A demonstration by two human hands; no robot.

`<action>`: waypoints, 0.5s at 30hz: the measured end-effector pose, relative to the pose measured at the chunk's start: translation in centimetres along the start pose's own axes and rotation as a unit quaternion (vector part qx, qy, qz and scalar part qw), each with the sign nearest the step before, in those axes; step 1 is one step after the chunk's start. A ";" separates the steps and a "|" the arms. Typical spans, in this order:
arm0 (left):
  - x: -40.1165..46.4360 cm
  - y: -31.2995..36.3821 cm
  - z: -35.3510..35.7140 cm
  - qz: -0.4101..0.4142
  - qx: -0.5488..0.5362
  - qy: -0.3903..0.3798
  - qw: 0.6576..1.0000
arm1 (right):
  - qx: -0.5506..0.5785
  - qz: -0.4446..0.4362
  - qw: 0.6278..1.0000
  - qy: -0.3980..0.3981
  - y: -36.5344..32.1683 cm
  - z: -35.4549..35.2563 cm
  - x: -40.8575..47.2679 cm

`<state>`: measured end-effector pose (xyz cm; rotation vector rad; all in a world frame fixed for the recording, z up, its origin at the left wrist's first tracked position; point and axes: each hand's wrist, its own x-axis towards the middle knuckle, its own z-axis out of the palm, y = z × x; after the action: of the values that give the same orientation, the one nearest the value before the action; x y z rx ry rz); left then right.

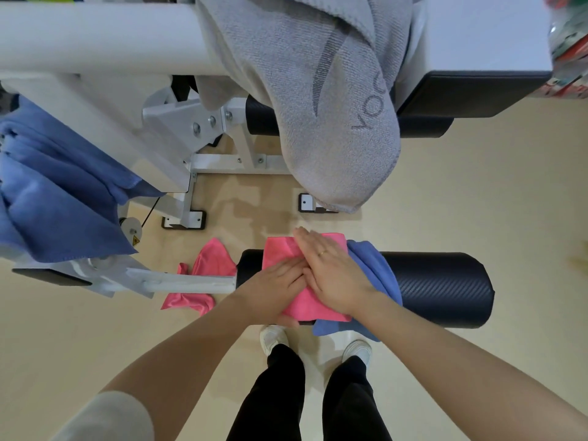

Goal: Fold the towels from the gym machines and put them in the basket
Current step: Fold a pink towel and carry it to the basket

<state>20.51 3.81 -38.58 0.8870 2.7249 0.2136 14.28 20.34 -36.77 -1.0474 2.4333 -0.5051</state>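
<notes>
on black roller pad, both hands flat pressing pink towel.

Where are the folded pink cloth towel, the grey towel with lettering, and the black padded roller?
folded pink cloth towel (280, 251): head view, bare upper left corner.
grey towel with lettering (337, 128): head view, middle of the hanging part.
black padded roller (442, 286): head view, bare right section.
</notes>
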 end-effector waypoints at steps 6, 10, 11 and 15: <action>-1.9 0.8 1.9 -0.253 -0.111 -0.012 0.961 | -0.071 0.073 0.987 -0.127 3.4 -1.3 -2.5; -2.5 1.2 1.3 -0.309 -0.131 -0.087 0.938 | 0.054 0.138 0.989 -0.032 2.0 -2.7 -3.2; -2.3 1.5 0.5 -0.317 -0.149 -0.098 0.931 | 0.120 0.172 0.978 0.011 1.5 -2.8 -3.2; -1.7 2.3 -1.0 -0.380 -0.198 -0.089 0.899 | 0.479 0.384 0.783 0.103 0.4 -2.7 -2.6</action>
<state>22.84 4.63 -36.78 -0.2716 2.4913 0.4634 14.23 22.90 -34.07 0.4334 2.0103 -1.3543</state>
